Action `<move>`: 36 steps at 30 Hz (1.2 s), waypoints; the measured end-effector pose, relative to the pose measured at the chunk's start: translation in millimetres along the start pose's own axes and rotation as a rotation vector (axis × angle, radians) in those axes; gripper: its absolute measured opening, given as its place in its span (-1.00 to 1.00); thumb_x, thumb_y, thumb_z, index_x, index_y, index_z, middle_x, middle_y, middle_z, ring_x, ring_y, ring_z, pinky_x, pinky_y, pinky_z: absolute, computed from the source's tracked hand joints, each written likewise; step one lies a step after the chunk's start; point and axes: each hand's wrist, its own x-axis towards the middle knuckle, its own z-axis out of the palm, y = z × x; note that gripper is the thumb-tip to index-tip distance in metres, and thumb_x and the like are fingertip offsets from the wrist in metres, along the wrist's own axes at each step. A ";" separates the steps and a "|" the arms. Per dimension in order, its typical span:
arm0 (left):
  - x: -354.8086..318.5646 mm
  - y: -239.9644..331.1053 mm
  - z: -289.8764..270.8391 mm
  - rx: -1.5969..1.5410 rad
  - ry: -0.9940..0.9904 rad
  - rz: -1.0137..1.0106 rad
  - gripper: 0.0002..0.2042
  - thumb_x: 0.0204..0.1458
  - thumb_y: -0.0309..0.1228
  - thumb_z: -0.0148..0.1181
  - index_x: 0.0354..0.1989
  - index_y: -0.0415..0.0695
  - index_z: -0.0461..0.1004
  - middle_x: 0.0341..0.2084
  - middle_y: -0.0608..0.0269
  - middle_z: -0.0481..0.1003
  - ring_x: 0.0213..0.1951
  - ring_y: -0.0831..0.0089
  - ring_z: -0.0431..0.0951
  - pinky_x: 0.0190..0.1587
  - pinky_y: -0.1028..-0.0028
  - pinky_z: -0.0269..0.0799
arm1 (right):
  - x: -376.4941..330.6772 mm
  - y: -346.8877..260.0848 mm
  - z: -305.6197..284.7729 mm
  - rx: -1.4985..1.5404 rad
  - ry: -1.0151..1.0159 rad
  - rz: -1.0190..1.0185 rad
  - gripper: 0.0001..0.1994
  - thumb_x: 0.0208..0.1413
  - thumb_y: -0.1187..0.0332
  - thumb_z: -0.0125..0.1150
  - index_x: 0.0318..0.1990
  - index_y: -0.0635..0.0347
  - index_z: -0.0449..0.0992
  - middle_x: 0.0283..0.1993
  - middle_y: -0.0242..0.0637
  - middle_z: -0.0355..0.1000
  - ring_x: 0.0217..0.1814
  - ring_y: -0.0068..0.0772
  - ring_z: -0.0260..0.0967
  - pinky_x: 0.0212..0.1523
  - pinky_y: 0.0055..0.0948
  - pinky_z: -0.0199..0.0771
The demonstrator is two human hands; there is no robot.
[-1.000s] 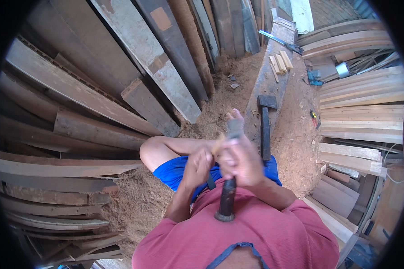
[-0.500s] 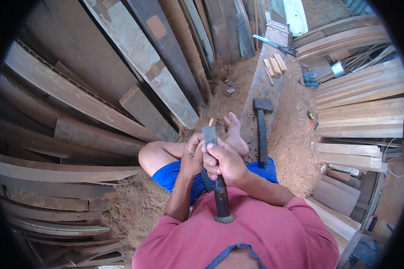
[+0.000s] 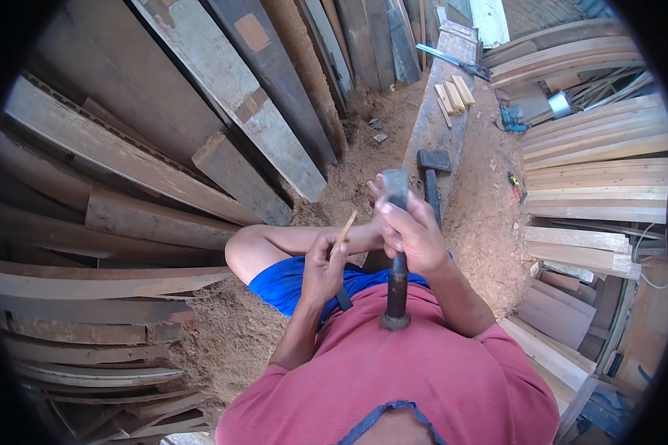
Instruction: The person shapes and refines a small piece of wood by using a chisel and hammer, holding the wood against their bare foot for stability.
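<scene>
My right hand [image 3: 414, 231] grips a chisel [image 3: 397, 252] upright in front of my chest, its flat metal blade up and its dark handle pointing down at my red shirt. My left hand [image 3: 321, 265] pinches a thin sliver of wood [image 3: 345, 227] just left of the blade, apart from it. I sit on sawdust with a bare knee bent to the left and blue shorts showing under both hands.
A hammer [image 3: 432, 178] lies on a long wooden beam [image 3: 439, 111] ahead, with small wood pegs [image 3: 453, 96] and a saw [image 3: 453, 61] farther along. Old planks [image 3: 200, 111] lean at the left. Stacked curved boards [image 3: 601, 148] fill the right. Sawdust [image 3: 490, 222] covers the ground.
My hands have come apart: the left now holds the wood sliver off to the left, and the right has the chisel blade raised a little higher.
</scene>
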 end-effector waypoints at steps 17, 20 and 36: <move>20.6 7.8 0.2 -0.444 -0.422 -0.339 -0.57 0.29 -0.03 -0.14 -0.24 -0.19 0.43 -0.68 0.38 0.31 -0.67 0.67 0.19 -0.63 0.63 0.07 | 30.4 6.6 -19.3 -0.522 0.030 -0.194 -0.94 0.14 0.43 0.14 -0.29 0.20 0.43 -0.50 -0.53 0.30 -0.49 -0.77 0.18 -0.53 -0.62 0.20; 22.8 9.2 -0.8 -0.656 -0.522 -0.445 -0.58 0.28 -0.04 -0.12 -0.28 -0.19 0.42 -0.72 0.40 0.26 -0.70 0.67 0.15 -0.64 0.64 0.06 | 33.5 2.8 -18.5 -0.475 0.015 -0.054 -0.92 0.18 0.40 0.09 -0.26 0.20 0.42 -0.49 -0.50 0.31 -0.53 -0.77 0.21 -0.59 -0.64 0.20; 70.2 16.4 5.9 -0.271 -0.059 -0.202 -0.60 0.27 0.03 -0.13 -0.29 -0.09 0.38 -0.65 0.46 0.29 -0.62 0.66 0.28 -0.54 0.63 0.24 | 0.6 56.0 44.6 0.244 -0.120 0.286 -0.83 0.32 0.28 -0.18 -0.16 0.16 0.28 -0.55 -0.48 0.20 -0.70 -0.66 0.11 -0.67 -0.54 0.28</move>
